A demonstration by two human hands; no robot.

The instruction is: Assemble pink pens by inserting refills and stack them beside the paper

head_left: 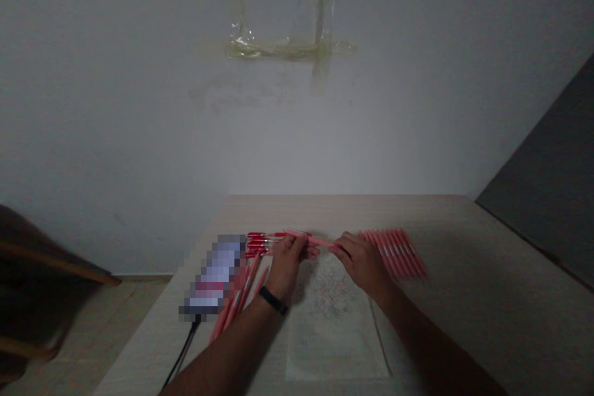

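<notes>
While the left hand [286,266] and right hand [362,265] are pinching a slim pink plastic pen [310,239], more pens are lying on the pale desk [487,272]

Both hands are closed on that pen, one toward each end, with a gap between them; it is running almost level above a sheet of printed white paper [331,328]. It is probably handling as light, stiff and slightly slippery, so a fingertip pinch on the barrel seems surest. A fanned row of pink pens [394,253] is lying to the right, while a bunch of red-tipped pens [260,243] and loose pink pens [234,303] are lying left, by a pixelated oblong object [213,275] trailing a black cable [183,346]. Beyond the desk, a white wall [139,124] is showing clear tape marks [278,46].
</notes>
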